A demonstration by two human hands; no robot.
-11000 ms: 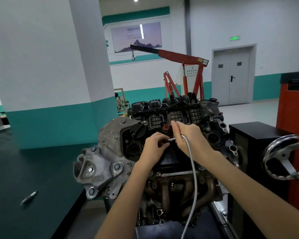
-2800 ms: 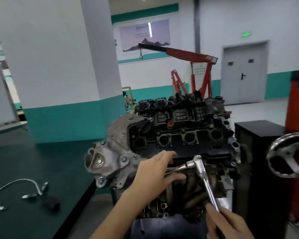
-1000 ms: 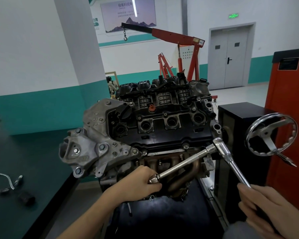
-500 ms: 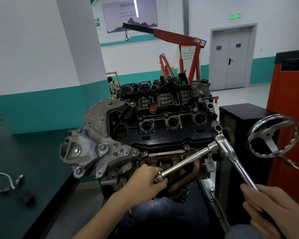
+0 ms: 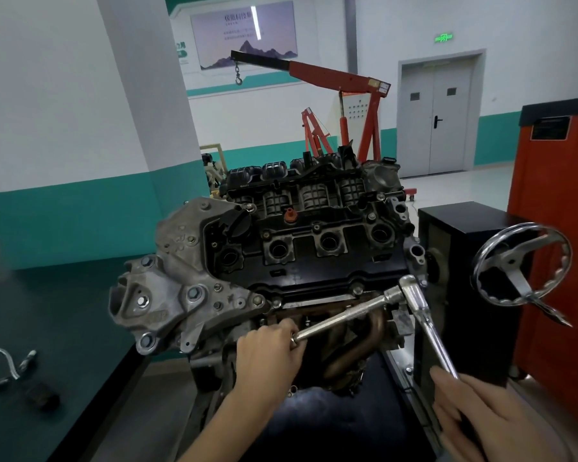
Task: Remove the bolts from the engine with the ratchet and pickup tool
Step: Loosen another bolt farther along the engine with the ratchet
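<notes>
**Head view: both hands on the ratchet, low on the engine**

Widest of all, the dark green surface fills the left side. The engine is mounted just to its right, black valve cover up and grey bracket casting toward the surface. A red engine crane stands behind it. On the right is a black box with a chrome handwheel.

Now the ratchet: its head sits at the engine's lower right corner, just under the valve cover's edge, with the handle slanting down and right. From that head the extension bar runs down and left across the rusty exhaust manifold.

The right hand is wrapped round the handle's low end. The left hand has its fingers curled round the bar's far tip, tight against the engine below the bracket. Whether that tip is on a bolt, you can't tell.

Out on the surface, well apart from the engine, lies the flexible pickup tool, near a small dark object.
</notes>
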